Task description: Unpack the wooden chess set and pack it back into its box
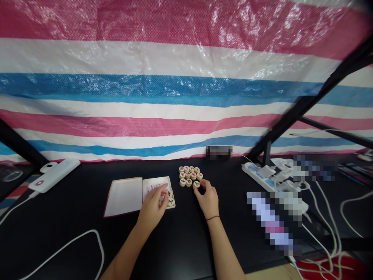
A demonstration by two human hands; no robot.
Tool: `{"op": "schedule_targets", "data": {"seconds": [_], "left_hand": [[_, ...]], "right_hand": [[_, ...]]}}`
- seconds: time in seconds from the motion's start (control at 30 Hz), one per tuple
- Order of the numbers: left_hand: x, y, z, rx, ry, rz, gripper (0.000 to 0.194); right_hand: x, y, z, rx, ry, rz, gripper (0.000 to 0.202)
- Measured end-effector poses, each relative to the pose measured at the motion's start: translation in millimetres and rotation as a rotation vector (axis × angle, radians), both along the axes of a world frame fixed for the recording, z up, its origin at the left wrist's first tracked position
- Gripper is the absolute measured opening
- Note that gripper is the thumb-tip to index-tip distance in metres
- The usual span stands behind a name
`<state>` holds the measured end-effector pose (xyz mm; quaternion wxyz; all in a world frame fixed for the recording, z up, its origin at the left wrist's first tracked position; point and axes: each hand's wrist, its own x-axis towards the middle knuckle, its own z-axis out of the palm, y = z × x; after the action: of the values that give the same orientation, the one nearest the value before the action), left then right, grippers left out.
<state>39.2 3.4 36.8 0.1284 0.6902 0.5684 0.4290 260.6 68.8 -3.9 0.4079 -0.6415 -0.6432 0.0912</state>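
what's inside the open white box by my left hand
Round pieces with dark characters, plus something pink-printed; your left hand covers part, so whatever lies beneath it can't be seen.

Left grip (pixel 153 200) hides part of the box (pixel 157 180).

The left hand (pixel 154 200) is over the open white box (pixel 154 181); the right hand (pixel 198 184) pinches a round piece (pixel 196 184) at the near right corner of the grouped pieces (pixel 189 181) on the black counter (pixel 175 245).

A makeshift indoor workspace, judging by the striped plastic sheet (pixel 145 87), black tabletop (pixel 177 237) and power strip (pixel 256 175).
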Motion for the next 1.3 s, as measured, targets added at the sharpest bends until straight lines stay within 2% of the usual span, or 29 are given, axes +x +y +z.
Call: {"op": "schedule_targets", "data": {"seconds": [0.77, 0.83, 0.93, 1.0, 1.07, 1.17, 1.23, 1.3], "left_hand": [[-7, 0, 4.4, -0.025, 0.006, 0.018, 0.029], [-10, 1, 3.2, -0.031, 0.015, 0.015, 0.029], [-15, 5, 2.5, -0.03, 0.096, 0.02, 0.028], [-16, 10, 5.3, -0.069, 0.218, 0.038, 0.028], [-13, 15, 11.1, -0.176, 0.374, 0.058, 0.028], [-3, 21, 20.6, -0.314, 0.572, 0.013, 0.031], [3, 23, 23.8, -0.356, 0.625, -0.016, 0.033], [8, 23, 23.6, -0.371, 0.634, -0.018, 0.034]], "right_hand": [[-3, 8, -5.7, 0.024, -0.073, 0.017, 0.024], [-4, 7, -2.8, 0.049, -0.075, 0.019, 0.025], [-9, 0, 9.7, 0.18, -0.07, -0.002, 0.025], [-19, -11, 20.4, 0.235, -0.04, 0.064, 0.023], [-32, -24, 28.7, 0.173, -0.037, 0.253, 0.025], [-52, -40, 32.5, -0.014, -0.121, 0.503, 0.057], [-60, -45, 30.9, -0.092, -0.175, 0.548, 0.07], [-64, -45, 28.8, -0.127, -0.193, 0.56, 0.067]]}}
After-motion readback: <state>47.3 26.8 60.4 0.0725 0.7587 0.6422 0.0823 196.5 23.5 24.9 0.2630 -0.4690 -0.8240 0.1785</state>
